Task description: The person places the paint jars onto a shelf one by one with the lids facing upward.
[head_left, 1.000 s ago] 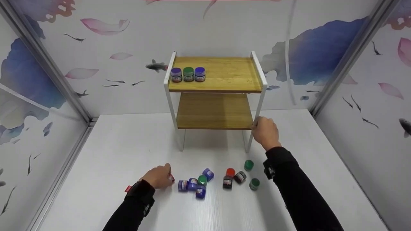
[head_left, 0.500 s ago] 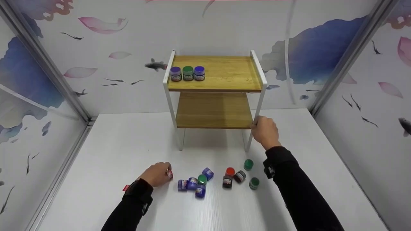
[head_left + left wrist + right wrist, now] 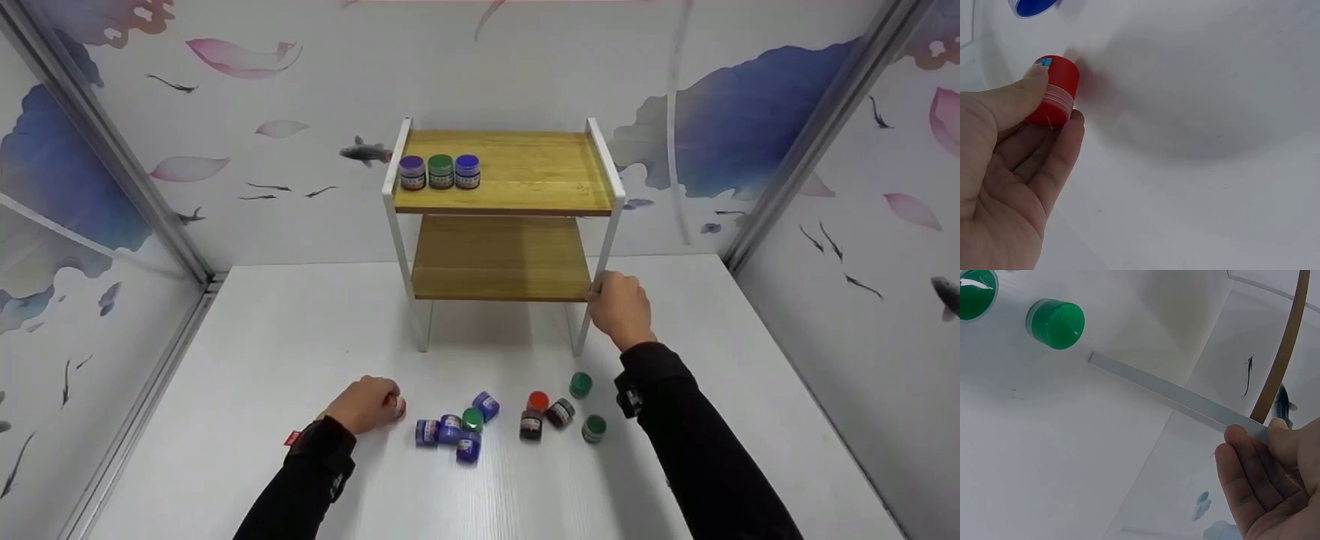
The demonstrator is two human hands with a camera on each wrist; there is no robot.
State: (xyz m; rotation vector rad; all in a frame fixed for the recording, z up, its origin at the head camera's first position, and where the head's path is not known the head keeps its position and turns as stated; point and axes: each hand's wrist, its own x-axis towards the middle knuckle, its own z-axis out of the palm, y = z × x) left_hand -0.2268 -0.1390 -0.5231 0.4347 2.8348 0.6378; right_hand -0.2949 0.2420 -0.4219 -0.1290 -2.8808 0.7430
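Below, on the white counter (image 3: pixel 262 360), the left hand (image 3: pixel 365 403) pinches a small red-capped jar (image 3: pixel 1053 90) between thumb and curled fingers, the thumb lying across its cap; in the head view only a sliver of the jar shows at the fingertips. Just to the right of that hand lies a cluster of blue-capped jars (image 3: pixel 450 431) with one green-capped jar (image 3: pixel 472 418) among them, some tipped on their sides. Farther right sits a second group: a jar with a red cap (image 3: pixel 537 400), a dark jar (image 3: pixel 560 412) lying tilted beside it, and two green jars (image 3: pixel 580 385). The right hand (image 3: pixel 619 307) rests against the front right leg (image 3: pixel 592 315) of a two-tier wooden shelf (image 3: pixel 517 176) with a white frame, fingers loosely bent around the leg's edge and the palm open in the wrist view. On the top tier, near its left edge, three jars stand upright in a row: purple (image 3: pixel 411 172), green (image 3: pixel 440 171), and blue (image 3: pixel 467 171).
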